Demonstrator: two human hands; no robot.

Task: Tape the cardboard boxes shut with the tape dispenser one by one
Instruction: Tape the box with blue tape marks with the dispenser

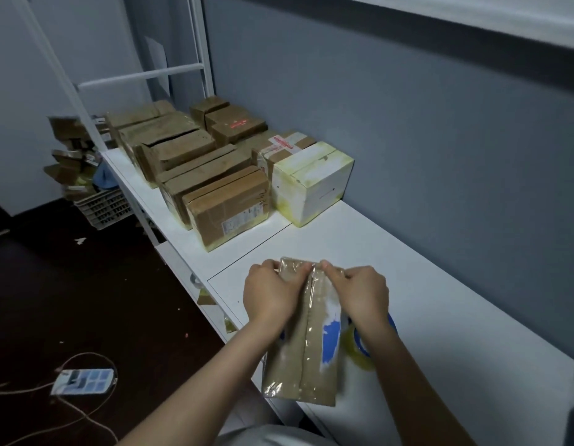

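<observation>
A narrow brown cardboard box [306,355] with a blue and white label lies on the white table [440,300] in front of me, a strip of clear tape running along its top seam. My left hand [269,292] and my right hand [359,292] both grip the box's far end, fingers curled over the taped edge. A blue tape dispenser [363,346] with a roll of clear tape lies on the table just right of the box, partly hidden by my right wrist.
Several brown cardboard boxes [227,201] and a white box [311,180] stand packed together at the far end of the table by the grey wall. More boxes and a basket [102,207] sit on the dark floor at left, near a power strip [83,381].
</observation>
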